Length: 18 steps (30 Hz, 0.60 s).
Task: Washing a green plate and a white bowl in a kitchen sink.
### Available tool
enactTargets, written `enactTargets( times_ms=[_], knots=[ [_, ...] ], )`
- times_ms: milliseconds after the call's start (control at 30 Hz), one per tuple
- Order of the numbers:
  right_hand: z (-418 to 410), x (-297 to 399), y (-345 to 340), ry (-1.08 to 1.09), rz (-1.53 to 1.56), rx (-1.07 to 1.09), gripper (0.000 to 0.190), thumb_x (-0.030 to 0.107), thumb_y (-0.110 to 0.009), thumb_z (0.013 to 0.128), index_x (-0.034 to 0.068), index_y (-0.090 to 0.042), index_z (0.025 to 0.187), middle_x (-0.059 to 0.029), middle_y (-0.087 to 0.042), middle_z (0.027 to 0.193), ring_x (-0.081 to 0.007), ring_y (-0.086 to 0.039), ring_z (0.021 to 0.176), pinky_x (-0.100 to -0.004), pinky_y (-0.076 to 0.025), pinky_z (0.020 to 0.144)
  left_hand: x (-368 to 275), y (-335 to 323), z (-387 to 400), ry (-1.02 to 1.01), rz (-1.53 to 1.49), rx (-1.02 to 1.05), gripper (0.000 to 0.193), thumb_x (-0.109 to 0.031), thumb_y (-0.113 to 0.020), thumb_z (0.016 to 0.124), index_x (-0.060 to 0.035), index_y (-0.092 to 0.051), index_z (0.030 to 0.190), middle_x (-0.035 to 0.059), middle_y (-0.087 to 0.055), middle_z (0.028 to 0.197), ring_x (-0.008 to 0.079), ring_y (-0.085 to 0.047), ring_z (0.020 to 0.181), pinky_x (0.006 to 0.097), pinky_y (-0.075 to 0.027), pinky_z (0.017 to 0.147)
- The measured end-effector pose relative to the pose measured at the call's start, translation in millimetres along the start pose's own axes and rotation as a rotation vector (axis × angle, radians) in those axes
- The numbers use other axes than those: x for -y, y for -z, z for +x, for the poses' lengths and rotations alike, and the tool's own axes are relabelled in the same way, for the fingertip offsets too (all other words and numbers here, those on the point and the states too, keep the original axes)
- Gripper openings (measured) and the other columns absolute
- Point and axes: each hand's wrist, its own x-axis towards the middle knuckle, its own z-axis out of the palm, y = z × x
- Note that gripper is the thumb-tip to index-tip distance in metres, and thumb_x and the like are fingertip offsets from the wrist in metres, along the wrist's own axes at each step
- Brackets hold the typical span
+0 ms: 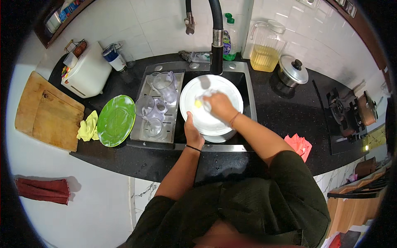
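Observation:
A large white plate is held over the sink. On its lower left rim is my left hand, with the thumb on top and the fingers hidden beneath. My right hand presses a whitish scrubber against the plate's face; motion blurs it, and a small yellow patch shows beside it. Below the plate, the edge of another pale dish shows. Just above hangs the black faucet spout. Left of the plate, several soapy glass mugs stand on the metal drain tray.
A soapy green plate, a yellow cloth and a wooden cutting board lie leftward, near a white toaster. At right are a glass pitcher, a lidded pot, a pink cloth and a stove.

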Motion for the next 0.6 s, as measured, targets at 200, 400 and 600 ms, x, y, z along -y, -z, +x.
enactTargets(
  times_ms=[200, 400, 600],
  knots=[
    [-23.8, 14.3, 18.4, 0.211, 0.047, 0.338, 0.024, 0.015, -0.059, 0.073, 0.012, -0.064, 0.097, -0.0125, -0.061, 0.080, -0.0276, -0.060, 0.075, -0.0399, -0.049, 0.068, 2.4, 8.5, 6.4, -0.032, -0.038, 0.009, 0.052, -0.038, -0.040, 0.093, 0.0004, -0.038, 0.127, 0.0122, -0.049, 0.124, 0.0237, -0.049, 0.112, 0.0358, -0.037, 0.096],
    [-10.2, -20.1, 40.8, -0.123, -0.243, 0.108, 0.028, 0.025, -0.055, 0.080, 0.008, -0.061, 0.101, -0.0167, -0.062, 0.083, -0.0306, -0.059, 0.082, -0.0396, -0.045, 0.077, 2.2, 6.3, 11.1, -0.131, 0.002, -0.047, 0.053, -0.039, -0.045, 0.091, 0.0028, -0.043, 0.122, 0.0125, -0.052, 0.116, 0.0218, -0.053, 0.104, 0.0343, -0.042, 0.090],
    [-28.2, 24.8, 1.4, -0.011, 0.355, 0.376, 0.046, 0.016, -0.056, 0.077, 0.009, -0.048, 0.122, -0.0227, -0.055, 0.109, -0.0371, -0.055, 0.096, -0.0430, -0.042, 0.087, 3.4, 15.9, 9.5, -0.083, 0.076, -0.015, 0.052, -0.039, -0.041, 0.092, 0.0014, -0.041, 0.125, 0.0124, -0.051, 0.119, 0.0224, -0.052, 0.107, 0.0342, -0.039, 0.093]
  ],
)
